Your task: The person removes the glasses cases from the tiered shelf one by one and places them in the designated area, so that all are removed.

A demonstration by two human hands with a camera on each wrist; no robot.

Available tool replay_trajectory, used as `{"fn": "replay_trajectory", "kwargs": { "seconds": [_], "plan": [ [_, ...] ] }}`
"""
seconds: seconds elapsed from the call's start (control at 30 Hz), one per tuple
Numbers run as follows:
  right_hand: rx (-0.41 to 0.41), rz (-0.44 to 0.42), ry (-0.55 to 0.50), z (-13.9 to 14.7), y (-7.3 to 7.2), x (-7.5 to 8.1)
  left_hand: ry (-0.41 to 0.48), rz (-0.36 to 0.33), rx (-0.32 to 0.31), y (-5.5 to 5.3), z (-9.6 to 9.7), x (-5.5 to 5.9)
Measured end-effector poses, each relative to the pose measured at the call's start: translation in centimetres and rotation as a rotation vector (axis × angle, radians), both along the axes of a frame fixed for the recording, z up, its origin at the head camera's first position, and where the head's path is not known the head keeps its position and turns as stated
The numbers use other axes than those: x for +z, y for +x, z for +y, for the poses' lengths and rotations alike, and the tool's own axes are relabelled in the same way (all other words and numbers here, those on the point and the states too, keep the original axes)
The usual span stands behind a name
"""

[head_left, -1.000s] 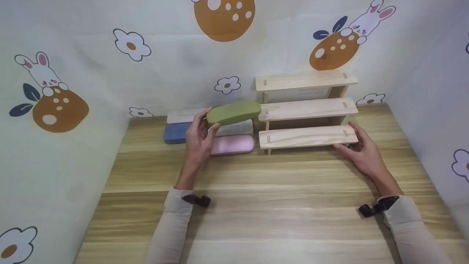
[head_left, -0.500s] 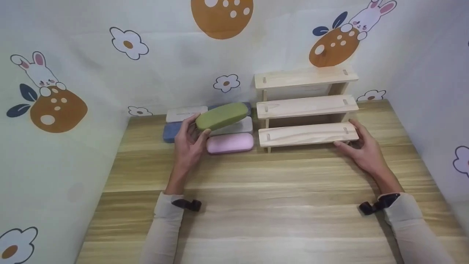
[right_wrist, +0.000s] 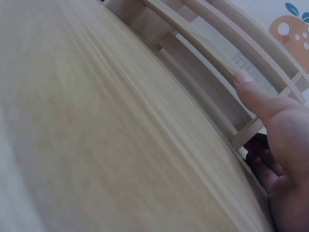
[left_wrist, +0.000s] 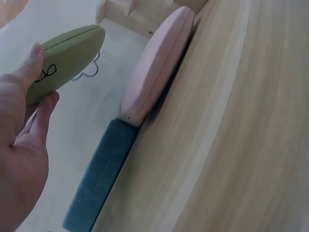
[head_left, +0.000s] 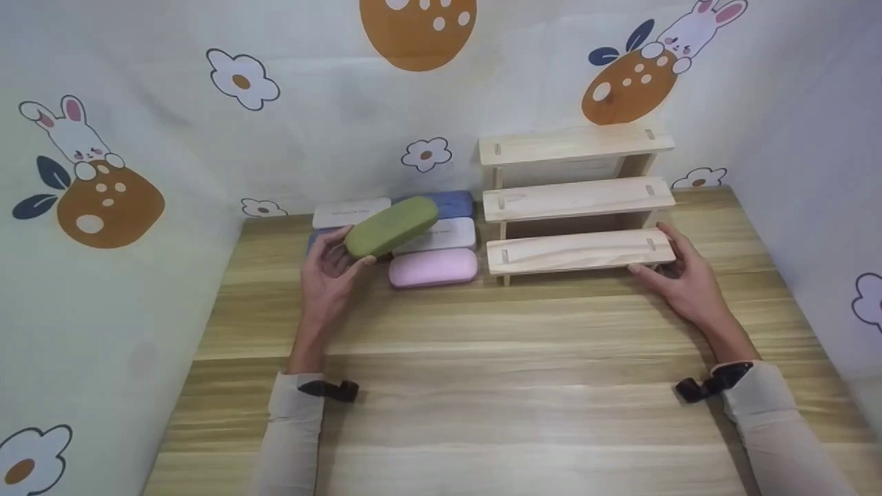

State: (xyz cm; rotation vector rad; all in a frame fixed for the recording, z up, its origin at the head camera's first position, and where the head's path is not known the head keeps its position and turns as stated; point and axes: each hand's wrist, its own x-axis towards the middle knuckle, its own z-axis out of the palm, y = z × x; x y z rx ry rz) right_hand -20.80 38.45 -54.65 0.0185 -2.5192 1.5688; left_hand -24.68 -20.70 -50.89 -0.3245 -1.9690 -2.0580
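Note:
In the head view my left hand (head_left: 324,282) holds a green glasses case (head_left: 393,227), its long side slanting up to the right. Thumb and fingers pinch the case at its near end, raised above the other cases; a small looped mark shows on its side in the left wrist view. Below it lies a pink glasses case (head_left: 434,268) on the table. My right hand (head_left: 689,286) grips the right end of the lowest board of a three-tier wooden rack (head_left: 579,251). Its thumb lies on the board's front edge, and the other fingers are partly hidden behind the end.
Behind the pink case lie a white case (head_left: 448,234), a blue case (head_left: 451,203) and another white case (head_left: 351,212). A further blue case (left_wrist: 101,174) is mostly covered by my left hand in the head view. Printed walls enclose the wooden table (head_left: 510,386).
My left hand has carried the green case leftward and toward me, away from the rack, tilting it more steeply. My right hand has stayed on the rack.

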Motion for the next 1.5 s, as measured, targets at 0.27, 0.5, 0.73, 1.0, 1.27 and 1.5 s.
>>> {"fn": "replay_trajectory", "kwargs": {
  "seconds": [0.27,0.5,0.73,1.0,1.27,1.5],
  "plan": [
    [0.01,0.005,-0.007,0.0,0.1,0.0,0.039,-0.074,-0.039,0.0,-2.6,-0.6],
    [0.02,0.013,-0.016,0.1,-0.1,0.0,-0.039,-0.147,-0.043,0.2,-4.6,-1.6],
    [0.012,0.015,-0.02,0.0,0.0,0.0,-0.068,-0.169,-0.05,0.7,-6.1,-2.2],
    [0.002,0.023,-0.016,0.0,-0.1,0.0,-0.076,-0.203,-0.042,1.3,-7.4,-2.5],
    [0.004,0.025,-0.015,0.0,-0.1,-0.1,-0.074,-0.229,-0.027,2.0,-8.7,-3.0],
    [0.016,0.041,-0.029,0.0,-0.1,-0.1,-0.05,-0.228,-0.054,2.4,-9.7,-3.1]
  ]
}}
